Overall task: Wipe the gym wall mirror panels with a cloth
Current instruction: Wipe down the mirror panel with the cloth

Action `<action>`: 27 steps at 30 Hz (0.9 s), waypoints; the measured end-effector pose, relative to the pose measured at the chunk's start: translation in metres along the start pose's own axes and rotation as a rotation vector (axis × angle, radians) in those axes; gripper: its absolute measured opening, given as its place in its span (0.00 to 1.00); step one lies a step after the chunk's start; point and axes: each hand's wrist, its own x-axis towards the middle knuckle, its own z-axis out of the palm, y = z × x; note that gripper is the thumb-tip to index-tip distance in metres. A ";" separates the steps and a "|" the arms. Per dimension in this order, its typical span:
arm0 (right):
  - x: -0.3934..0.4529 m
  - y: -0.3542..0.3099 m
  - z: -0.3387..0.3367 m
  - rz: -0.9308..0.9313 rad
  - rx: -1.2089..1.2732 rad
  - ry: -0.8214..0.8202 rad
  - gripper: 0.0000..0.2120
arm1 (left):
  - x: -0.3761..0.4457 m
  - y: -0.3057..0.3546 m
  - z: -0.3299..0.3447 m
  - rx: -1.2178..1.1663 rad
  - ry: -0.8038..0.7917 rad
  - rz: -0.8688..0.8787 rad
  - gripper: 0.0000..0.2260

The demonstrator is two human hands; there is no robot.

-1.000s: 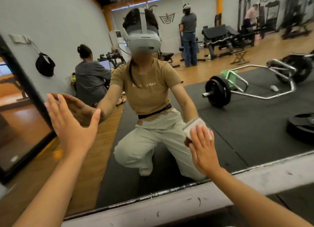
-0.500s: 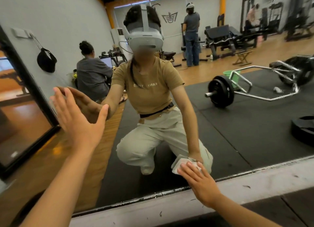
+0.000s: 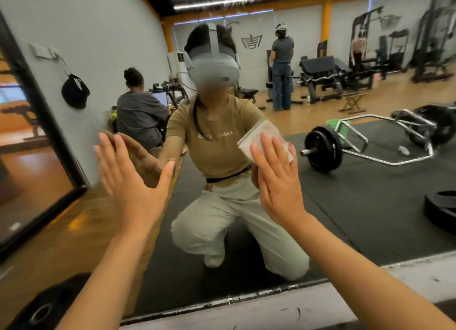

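In the head view, the person crouches close to the mirror panel (image 3: 370, 206), both arms reaching forward onto the glass. The right hand (image 3: 278, 179) lies flat with its fingers straight and spread, pressing the white cloth (image 3: 261, 137) against the mirror; nothing is curled round the cloth, it is simply pinned between palm and glass, its upper part showing above the fingertips. The cloth sits around the middle of the panel's height, well above the bottom edge (image 3: 246, 298) of the mirror, where a worn dark strip meets the pale ledge (image 3: 320, 302) below. The left hand (image 3: 133, 179) is also flat and spread, holding nothing, braced on the glass near the panel's left edge, just beside the black-framed panel (image 3: 49, 122) that stands at an angle there. As for progress, I judge the wiping to be under way rather than near its end: the glass around and below the cloth looks fairly clean, though I cannot tell wiped from unwiped areas with any certainty, and faint streaks show near the top edge of the panel. The upper reaches, the far right of this panel and any neighbouring panels appear left to do. Reflected in the glass are a loaded barbell (image 3: 323, 149) and other people in the gym.
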 end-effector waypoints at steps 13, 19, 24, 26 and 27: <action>-0.109 0.004 0.017 -0.564 -0.209 -0.511 0.37 | 0.002 -0.006 -0.002 0.058 -0.070 0.008 0.46; 0.046 -0.028 0.009 -0.033 -0.046 0.040 0.25 | 0.003 -0.008 -0.003 0.083 -0.102 0.022 0.47; -0.026 -0.046 0.047 -0.096 -0.067 -0.026 0.32 | 0.003 -0.018 -0.007 0.096 -0.116 0.080 0.45; -0.096 -0.047 0.059 -0.361 -0.180 -0.243 0.38 | 0.004 -0.020 -0.008 0.121 -0.114 0.106 0.44; -0.133 -0.046 0.061 -0.541 -0.266 -0.377 0.41 | 0.004 -0.020 -0.008 0.138 -0.114 0.113 0.44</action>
